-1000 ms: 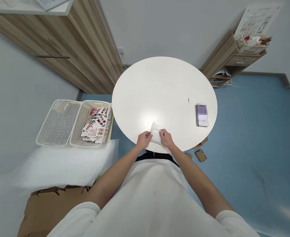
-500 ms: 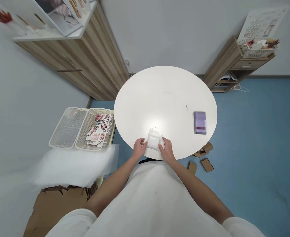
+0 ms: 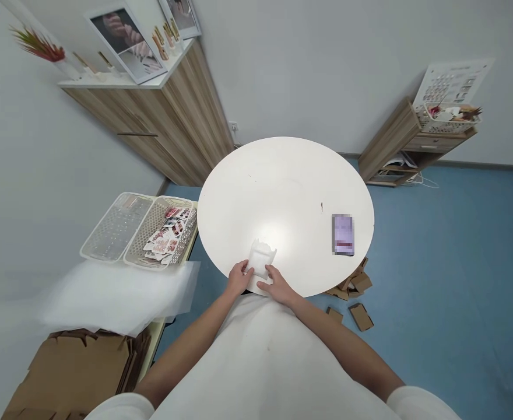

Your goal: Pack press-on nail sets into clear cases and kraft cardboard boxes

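Note:
On the near edge of the white oval table lies a small white wrapped packet, soft and translucent, with a ragged flap at its far end. My left hand is closed at the packet's lower left corner, thumb on top and fingers curled at its side. At the lower right, my right hand has its forefinger against the packet's edge. Its thumb points left, apart from that finger, just below the packet. What is wrapped inside cannot be made out.
A purple blurred box lies at the table's right. To the left stand a white basket of printed cards, a clear-bottomed basket, white foam sheets and flat brown cartons. Small brown boxes lie on the floor at right.
The camera view has tilted, so the table sits lower. The packet has turned slightly, and my right hand has slid to its lower edge, with its thumb now off the packet.

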`<state>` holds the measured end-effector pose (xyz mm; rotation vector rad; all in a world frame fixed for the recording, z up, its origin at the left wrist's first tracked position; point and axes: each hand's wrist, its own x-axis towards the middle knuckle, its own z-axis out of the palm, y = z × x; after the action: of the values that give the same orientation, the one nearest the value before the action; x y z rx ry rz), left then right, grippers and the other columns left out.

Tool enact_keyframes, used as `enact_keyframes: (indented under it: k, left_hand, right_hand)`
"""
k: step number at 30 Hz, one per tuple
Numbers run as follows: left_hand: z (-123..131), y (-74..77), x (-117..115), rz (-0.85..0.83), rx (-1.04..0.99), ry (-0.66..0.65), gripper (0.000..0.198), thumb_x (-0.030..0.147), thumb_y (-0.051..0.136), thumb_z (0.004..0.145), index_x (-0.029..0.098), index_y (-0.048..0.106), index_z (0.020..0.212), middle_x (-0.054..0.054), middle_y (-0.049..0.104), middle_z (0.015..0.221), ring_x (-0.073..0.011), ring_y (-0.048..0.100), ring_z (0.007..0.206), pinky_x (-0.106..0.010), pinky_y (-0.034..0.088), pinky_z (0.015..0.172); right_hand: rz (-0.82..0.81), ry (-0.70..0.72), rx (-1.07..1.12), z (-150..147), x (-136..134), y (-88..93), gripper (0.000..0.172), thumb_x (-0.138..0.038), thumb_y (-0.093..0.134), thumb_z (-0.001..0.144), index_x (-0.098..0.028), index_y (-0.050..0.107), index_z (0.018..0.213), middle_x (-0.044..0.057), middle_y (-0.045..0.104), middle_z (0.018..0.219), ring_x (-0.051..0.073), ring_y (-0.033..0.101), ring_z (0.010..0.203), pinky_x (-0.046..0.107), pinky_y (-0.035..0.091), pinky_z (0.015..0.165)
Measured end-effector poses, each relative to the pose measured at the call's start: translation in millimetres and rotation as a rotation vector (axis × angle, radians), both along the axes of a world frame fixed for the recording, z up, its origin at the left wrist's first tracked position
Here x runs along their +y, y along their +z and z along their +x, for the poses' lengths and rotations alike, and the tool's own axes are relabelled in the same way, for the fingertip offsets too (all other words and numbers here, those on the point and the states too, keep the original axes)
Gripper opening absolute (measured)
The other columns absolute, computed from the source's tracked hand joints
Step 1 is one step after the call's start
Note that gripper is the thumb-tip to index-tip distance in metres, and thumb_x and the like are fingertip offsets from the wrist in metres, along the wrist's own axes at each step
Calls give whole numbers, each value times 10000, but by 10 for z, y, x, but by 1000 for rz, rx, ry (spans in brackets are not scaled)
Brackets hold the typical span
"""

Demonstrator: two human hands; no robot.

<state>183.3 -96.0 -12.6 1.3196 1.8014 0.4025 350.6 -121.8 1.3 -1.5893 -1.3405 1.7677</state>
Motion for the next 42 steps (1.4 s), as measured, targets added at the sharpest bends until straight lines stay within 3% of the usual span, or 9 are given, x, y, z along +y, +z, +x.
enact_keyframes:
  k: [10,17,32,42]
  left_hand:
    - [-46,10,15,2,-123,88,396,271,524,764,163,474,1143,-113,563,1132,-186,547,1008,-307,455,820]
    - [-259,74,147,55,-204,123,426,273,524,770,173,453,1178,-111,514,1193,-200,489,1093,-347,416,883]
    - [-1254,11,929,192,-129,26,446,274,499,771,184,431,1203,-98,455,1243,-222,408,1172,-384,373,948]
    - [-1513,-38,1271,209,-156,26,430,256,500,769,175,447,1189,-119,352,1313,-231,358,1218,-392,354,976]
  right_hand:
    - [-52,-126,50,-147,74,8,706,-386,589,670,-235,314,1303,67,232,1409,232,329,1230,369,364,954]
    - [-39,-180,77,-440,348,-5,713,-401,588,672,-269,296,1309,33,180,1431,213,248,1278,374,310,1001]
    - [9,-155,31,-1511,1280,37,695,-441,576,690,-264,314,1309,22,135,1446,202,208,1299,360,281,1030]
    - [48,-152,-38,-1892,1656,26,722,-432,575,691,-276,271,1327,6,103,1453,199,151,1317,370,250,1042]
